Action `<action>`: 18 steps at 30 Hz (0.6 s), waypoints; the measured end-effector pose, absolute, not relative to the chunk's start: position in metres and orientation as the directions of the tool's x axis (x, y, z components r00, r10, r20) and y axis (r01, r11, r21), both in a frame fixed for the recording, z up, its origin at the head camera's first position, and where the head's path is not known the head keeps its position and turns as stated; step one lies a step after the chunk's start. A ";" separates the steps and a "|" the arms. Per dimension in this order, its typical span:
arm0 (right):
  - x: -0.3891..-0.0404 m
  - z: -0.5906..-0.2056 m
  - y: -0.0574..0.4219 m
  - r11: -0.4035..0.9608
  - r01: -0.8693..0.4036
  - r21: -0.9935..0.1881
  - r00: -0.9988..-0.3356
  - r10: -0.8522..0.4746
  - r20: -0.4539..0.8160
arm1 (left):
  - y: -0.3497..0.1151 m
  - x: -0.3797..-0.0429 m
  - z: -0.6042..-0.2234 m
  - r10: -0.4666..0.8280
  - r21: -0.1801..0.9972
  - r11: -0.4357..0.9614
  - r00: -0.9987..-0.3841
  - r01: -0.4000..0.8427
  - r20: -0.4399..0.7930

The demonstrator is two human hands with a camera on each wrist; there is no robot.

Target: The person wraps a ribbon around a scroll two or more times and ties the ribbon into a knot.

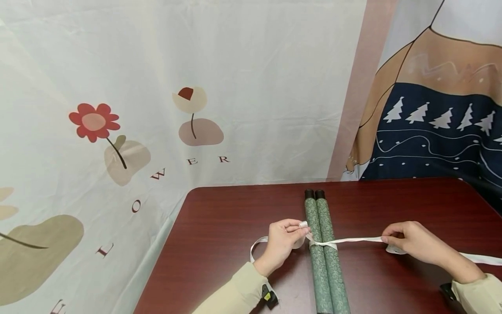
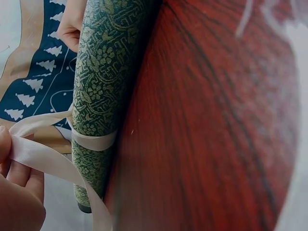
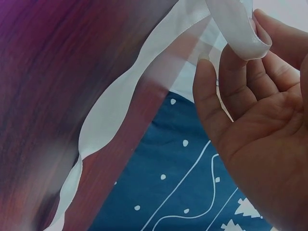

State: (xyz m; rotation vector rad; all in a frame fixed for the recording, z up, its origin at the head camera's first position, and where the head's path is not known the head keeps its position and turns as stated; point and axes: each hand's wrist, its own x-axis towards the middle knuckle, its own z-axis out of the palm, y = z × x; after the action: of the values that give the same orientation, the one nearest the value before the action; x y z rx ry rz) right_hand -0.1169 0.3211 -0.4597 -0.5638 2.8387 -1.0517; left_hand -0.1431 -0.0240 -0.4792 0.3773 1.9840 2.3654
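Head view: how do the two green rolls [image 1: 320, 270] lie from the hands?

Side by side on the table [image 1: 227, 226], between the two hands. They run lengthwise away from the person, black caps [image 1: 320, 194] at the far end. White ribbon [image 1: 354, 240] goes around both and stretches across that long axis towards each hand.

Which hand is nearer?

The left hand [image 1: 282, 242]. The rolls are just to its right; whether its fingertips touch them, I can't tell. The right hand [image 1: 417, 244] is well apart, with the rolls off to its left.

Holding anything?

Both pinch ribbon between thumb and fingers. A loose length trails past the right wrist.

Any writing?

Beyond the left hand and to its left, letters [image 1: 158, 174] on the cloth [image 1: 266, 109] read L, O, W, E, R; one more is cut off below. A yellow mark on the black piece [image 1: 270, 297] by the left wrist is too small to read.
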 end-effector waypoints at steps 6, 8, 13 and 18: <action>-0.117 -0.461 0.322 0.718 -0.290 -0.633 -0.940 -0.339 0.046 | -0.023 -0.142 -0.481 0.188 0.965 -0.228 -0.967 0.126 0.171; -0.116 -0.461 0.323 0.735 -0.285 -0.615 -0.944 -0.325 0.049 | -0.023 -0.141 -0.480 0.192 0.964 -0.239 -0.967 0.119 0.167; -0.112 -0.458 0.333 0.793 -0.288 -0.536 -0.955 -0.275 0.107 | -0.023 -0.142 -0.479 0.158 0.969 -0.217 -0.975 0.122 0.158; -0.105 -0.456 0.358 0.850 -0.249 -0.463 -0.968 -0.214 0.128 | -0.019 -0.143 -0.481 0.148 0.968 -0.209 -0.974 0.137 0.170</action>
State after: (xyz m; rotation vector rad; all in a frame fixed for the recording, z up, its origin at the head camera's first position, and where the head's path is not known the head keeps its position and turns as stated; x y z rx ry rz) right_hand -0.1052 0.3579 -0.4563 -0.3876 3.0900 -0.7893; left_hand -0.1431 -0.0193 -0.4809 0.3561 1.9709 2.4112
